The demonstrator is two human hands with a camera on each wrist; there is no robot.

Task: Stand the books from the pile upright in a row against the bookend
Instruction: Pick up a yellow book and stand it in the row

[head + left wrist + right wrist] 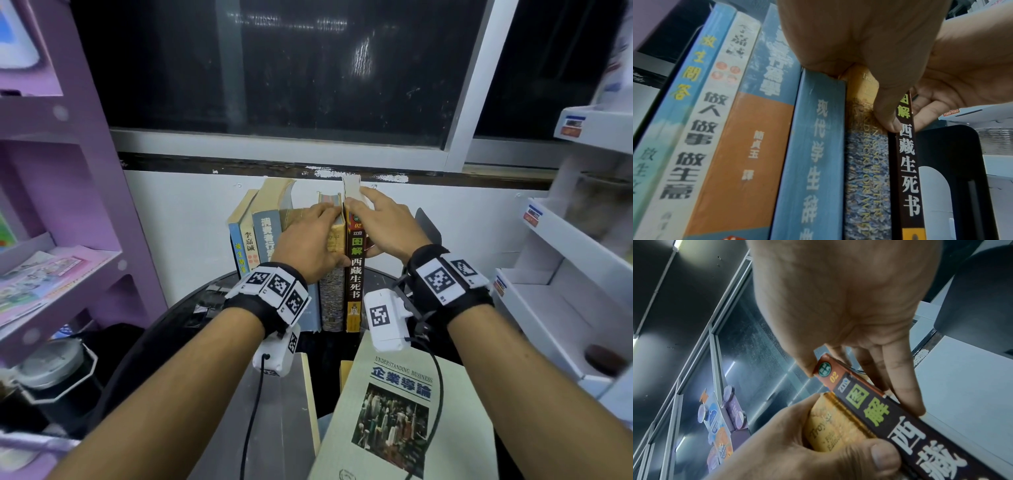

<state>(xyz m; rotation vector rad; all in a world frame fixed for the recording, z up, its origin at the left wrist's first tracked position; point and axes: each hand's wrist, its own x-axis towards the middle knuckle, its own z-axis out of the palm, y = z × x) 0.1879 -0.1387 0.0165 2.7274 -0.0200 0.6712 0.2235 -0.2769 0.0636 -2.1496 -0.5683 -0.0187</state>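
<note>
Several books stand upright in a row on the round dark table [191, 329]. At the row's right end is a dark-spined book [354, 284] [908, 170] [879, 410]. My right hand [380, 222] [838, 305] pinches its top, thumb on the left face and fingers on the right cover. Beside it stands a mottled yellow-topped book [331, 301] [865, 162] [828, 426]. My left hand [308, 240] [859, 40] curls over its top, thumb on the spine. The black bookend [428, 226] [953, 154] stands just right of the dark book. A pale "Understanding Business" book [394, 411] lies flat on the pile nearest me.
A purple shelf unit [68, 205] stands close on the left. White display racks [565, 257] stand on the right. The white wall and a dark window [274, 68] lie right behind the row. A lidded jar [51, 370] sits low on the left.
</note>
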